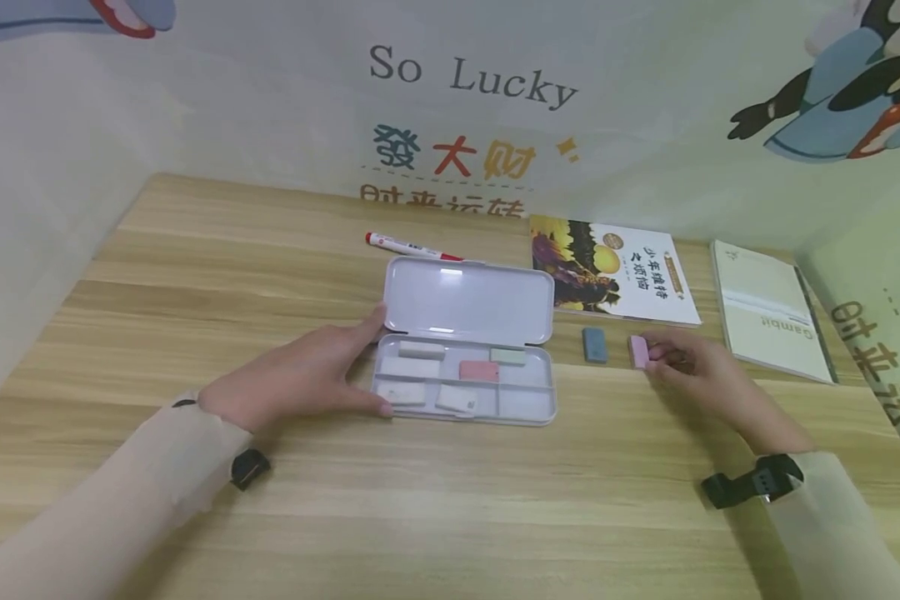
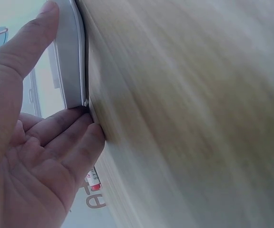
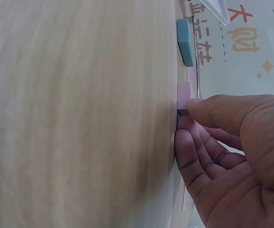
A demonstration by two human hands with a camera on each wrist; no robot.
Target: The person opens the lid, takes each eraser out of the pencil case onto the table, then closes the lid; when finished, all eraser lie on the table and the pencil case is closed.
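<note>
In the head view my right hand (image 1: 690, 364) pinches a small pink eraser (image 1: 638, 352) at its right end, between thumb and fingers. The right wrist view shows the pink eraser (image 3: 183, 95) low at the tabletop. A blue eraser (image 1: 594, 345) lies just left of it. My left hand (image 1: 307, 371) rests against the left end of an open white case (image 1: 525, 407), thumb at the near corner and fingers by the hinge, all fairly straight. In the case's compartments lie several white erasers (image 1: 401, 393), a coral-pink eraser (image 1: 478, 371) and a pale green eraser (image 1: 507, 357).
Behind the case's raised lid (image 1: 468, 300) lies a red-and-white marker (image 1: 412, 247). A book with a picture cover (image 1: 622, 275) is at the back, and a pale notebook (image 1: 772, 312) lies to its right. A printed cloth backdrop (image 1: 270, 100) hangs behind the wooden table (image 1: 420, 508).
</note>
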